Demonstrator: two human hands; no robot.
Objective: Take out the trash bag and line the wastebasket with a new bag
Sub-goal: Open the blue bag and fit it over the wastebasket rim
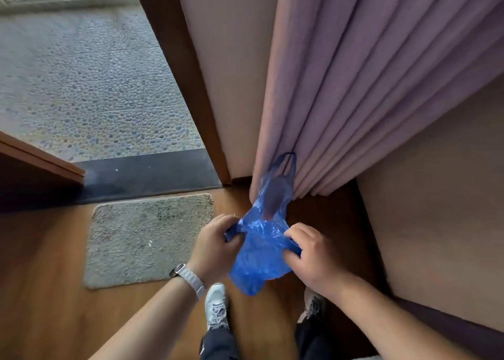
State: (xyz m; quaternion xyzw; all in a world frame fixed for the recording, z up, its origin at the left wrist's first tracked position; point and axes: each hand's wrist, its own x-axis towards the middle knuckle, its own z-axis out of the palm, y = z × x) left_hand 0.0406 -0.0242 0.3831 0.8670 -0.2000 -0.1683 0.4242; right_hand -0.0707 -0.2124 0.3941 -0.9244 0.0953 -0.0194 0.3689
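Observation:
A thin blue plastic bag (260,246) hangs between my two hands, above the wooden floor and my shoes. My left hand (215,246), with a white watch on the wrist, is closed on the bag's left edge. My right hand (311,253) is closed on its right edge. The far end of the bag lifts toward the curtain, and its two handle loops show there. Something dark and reddish shows through the plastic. No wastebasket is in view.
A grey doormat (147,237) lies on the wooden floor (41,291) to my left, before an open doorway with a dark threshold (152,174) and pebbled ground beyond. Mauve curtains (368,100) hang ahead. A wall panel (436,209) stands close on the right.

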